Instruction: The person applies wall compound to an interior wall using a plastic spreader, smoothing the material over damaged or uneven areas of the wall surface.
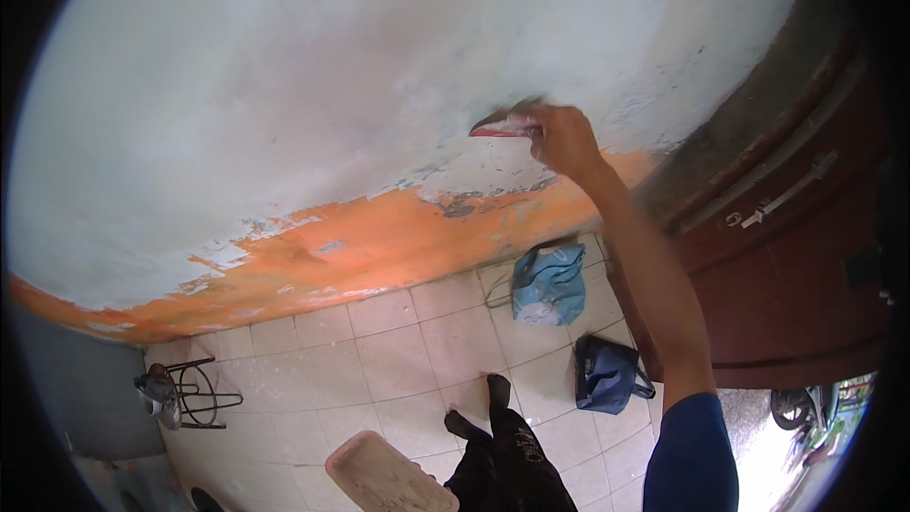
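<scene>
Right hand is clenched around a red-handled scraper, whose blade is pressed flat against the white wall. Peeling orange paint is seen below.

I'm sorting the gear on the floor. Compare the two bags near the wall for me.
The light blue bag lies crumpled on the tiles right below the orange band of the wall; the dark navy bag sits farther out, beside the brown door. The navy bag shows a strap loop; the light one looks rumpled and pale. Both rest on the tiled floor, untouched.
</scene>
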`<state>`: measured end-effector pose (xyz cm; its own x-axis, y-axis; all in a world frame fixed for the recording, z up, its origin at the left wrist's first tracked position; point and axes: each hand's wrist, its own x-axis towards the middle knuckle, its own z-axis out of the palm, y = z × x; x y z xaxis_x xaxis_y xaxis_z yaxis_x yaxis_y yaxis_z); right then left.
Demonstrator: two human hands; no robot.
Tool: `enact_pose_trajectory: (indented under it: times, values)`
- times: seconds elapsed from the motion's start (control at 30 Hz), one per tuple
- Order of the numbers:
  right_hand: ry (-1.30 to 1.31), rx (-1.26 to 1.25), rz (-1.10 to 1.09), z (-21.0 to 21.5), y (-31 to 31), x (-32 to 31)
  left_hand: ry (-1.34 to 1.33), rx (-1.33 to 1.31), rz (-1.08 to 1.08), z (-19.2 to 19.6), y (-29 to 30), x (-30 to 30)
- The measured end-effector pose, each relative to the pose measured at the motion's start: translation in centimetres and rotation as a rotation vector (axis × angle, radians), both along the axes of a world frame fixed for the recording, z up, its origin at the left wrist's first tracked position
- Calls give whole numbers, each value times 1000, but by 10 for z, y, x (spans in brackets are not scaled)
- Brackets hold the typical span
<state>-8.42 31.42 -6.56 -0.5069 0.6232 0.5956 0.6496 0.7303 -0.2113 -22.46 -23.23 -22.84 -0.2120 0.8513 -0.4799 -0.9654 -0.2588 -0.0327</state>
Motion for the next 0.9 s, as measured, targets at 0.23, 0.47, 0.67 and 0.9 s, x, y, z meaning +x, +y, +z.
enact_pose_trajectory:
  times: [0.23,0.47,0.67,0.9]
  values:
    - [59,238,-239,47,8,3,-7,-7,1,-3,0,3]
    - [256,555,-188,29,-46,12,0,-13,1,-5,-4,5]
    - [109,724,-83,-20,-24,-19,-7,-8,-15,-5,-2,4]
    - [-22,430,-235,-100,-32,-61,-6,-5,0,-3,0,5]
